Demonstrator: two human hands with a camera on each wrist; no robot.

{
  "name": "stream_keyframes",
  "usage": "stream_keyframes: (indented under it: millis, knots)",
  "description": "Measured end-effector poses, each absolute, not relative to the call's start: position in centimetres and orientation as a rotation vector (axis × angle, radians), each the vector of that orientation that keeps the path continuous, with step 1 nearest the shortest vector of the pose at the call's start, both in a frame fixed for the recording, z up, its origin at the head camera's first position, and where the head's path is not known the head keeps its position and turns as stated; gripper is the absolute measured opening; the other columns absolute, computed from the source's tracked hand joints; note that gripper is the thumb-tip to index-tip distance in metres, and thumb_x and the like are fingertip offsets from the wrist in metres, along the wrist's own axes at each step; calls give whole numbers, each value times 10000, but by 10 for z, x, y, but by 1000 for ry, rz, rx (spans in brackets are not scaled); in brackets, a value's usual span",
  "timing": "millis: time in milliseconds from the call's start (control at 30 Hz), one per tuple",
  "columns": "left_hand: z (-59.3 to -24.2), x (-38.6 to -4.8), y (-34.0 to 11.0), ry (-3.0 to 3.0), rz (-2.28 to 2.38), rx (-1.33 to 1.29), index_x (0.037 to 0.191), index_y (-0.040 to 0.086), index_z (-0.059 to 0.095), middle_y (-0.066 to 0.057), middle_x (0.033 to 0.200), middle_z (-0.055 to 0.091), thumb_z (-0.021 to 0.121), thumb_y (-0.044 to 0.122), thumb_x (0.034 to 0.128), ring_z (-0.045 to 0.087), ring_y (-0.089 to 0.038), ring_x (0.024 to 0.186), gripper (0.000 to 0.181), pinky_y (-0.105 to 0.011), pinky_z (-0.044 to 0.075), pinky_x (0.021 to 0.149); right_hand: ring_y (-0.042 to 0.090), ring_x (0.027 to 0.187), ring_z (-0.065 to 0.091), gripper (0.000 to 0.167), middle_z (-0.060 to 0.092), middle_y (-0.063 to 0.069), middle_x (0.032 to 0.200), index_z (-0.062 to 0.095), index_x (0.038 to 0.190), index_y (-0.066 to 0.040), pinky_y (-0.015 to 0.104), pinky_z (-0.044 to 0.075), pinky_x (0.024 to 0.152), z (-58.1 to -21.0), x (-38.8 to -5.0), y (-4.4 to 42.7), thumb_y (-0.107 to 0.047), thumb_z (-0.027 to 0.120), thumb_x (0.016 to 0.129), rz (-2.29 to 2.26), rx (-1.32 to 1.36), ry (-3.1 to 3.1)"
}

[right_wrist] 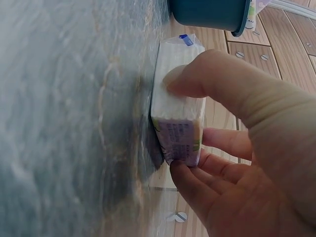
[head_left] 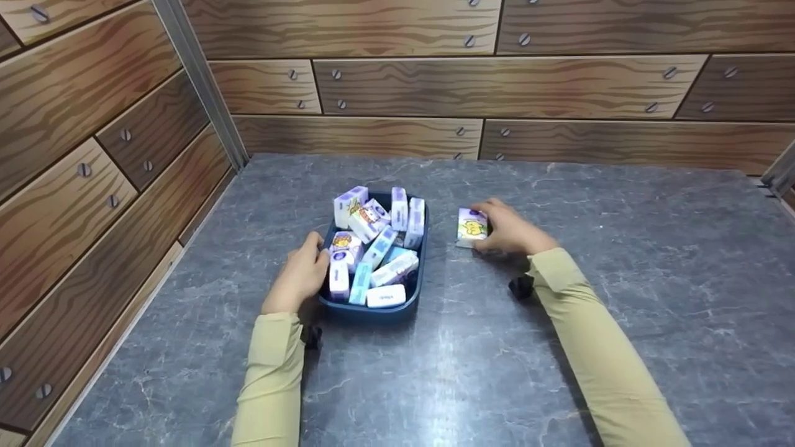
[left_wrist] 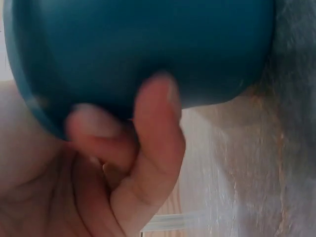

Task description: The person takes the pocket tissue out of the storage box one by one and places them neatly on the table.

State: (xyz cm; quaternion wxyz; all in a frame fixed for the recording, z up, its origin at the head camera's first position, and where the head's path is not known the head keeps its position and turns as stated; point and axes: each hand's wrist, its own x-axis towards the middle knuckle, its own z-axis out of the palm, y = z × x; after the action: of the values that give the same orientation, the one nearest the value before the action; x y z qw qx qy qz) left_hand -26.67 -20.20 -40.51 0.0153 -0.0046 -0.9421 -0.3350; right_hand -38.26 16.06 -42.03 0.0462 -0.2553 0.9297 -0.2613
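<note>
A dark blue plastic basket [head_left: 415,304] stands left of the middle of the table, heaped with small tissue packs [head_left: 392,268] in purple, white and light blue. At its left side my left hand [head_left: 301,273] holds the rim, and the left wrist view shows curled fingers [left_wrist: 160,113] against the outer wall. Right of the basket, my right hand [head_left: 512,230] grips a single tissue pack [head_left: 472,225] with a yellow cartoon figure. In the right wrist view the thumb lies on one side of that tissue pack [right_wrist: 175,106], with fingers on the other, close to the tabletop.
The table [head_left: 621,261] has a grey marbled top. Wood-patterned panels [head_left: 397,87] rise along its back, and another panelled wall [head_left: 112,198] borders the left side. A metal post [head_left: 205,81] joins them at the back left corner.
</note>
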Motion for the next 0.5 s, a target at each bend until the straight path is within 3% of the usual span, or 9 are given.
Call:
stream_keyframes:
  millis: [200, 300, 400, 500]
  knots:
    - [-408, -270, -192, -2881, -982, 56, 939, 76, 445, -79, 676, 423, 393, 253, 1037, 463, -250, 606, 209, -358, 358, 564, 366, 1104, 461, 807, 446, 243, 1276, 406, 1386, 92, 495, 369, 965, -418, -381, 168, -104, 774, 696, -786, -777, 2847]
    - [-409, -270, -189, -2855, -971, 103, 1084, 84, 507, -96, 689, 490, 421, 259, 1032, 466, -245, 572, 202, -358, 352, 539, 368, 1111, 460, 812, 445, 244, 1281, 404, 1390, 88, 497, 366, 969, -418, -381, 168, -106, 776, 695, -790, -775, 2843]
    - [-410, -270, -189, -2826, -974, 113, 1337, 133, 490, -184, 911, 638, 438, 233, 1024, 585, -294, 687, 332, -417, 434, 600, 368, 1103, 463, 816, 445, 246, 1280, 400, 1393, 87, 492, 373, 962, -418, -381, 165, -102, 776, 693, -799, -775, 2836]
    - [-412, -270, -193, -2817, -973, 117, 1450, 188, 432, -201, 1207, 610, 441, 227, 1021, 621, -343, 892, 431, -483, 458, 741, 369, 1117, 460, 815, 441, 248, 1293, 402, 1393, 87, 487, 368, 970, -419, -381, 160, -102, 778, 694, -813, -775, 2826]
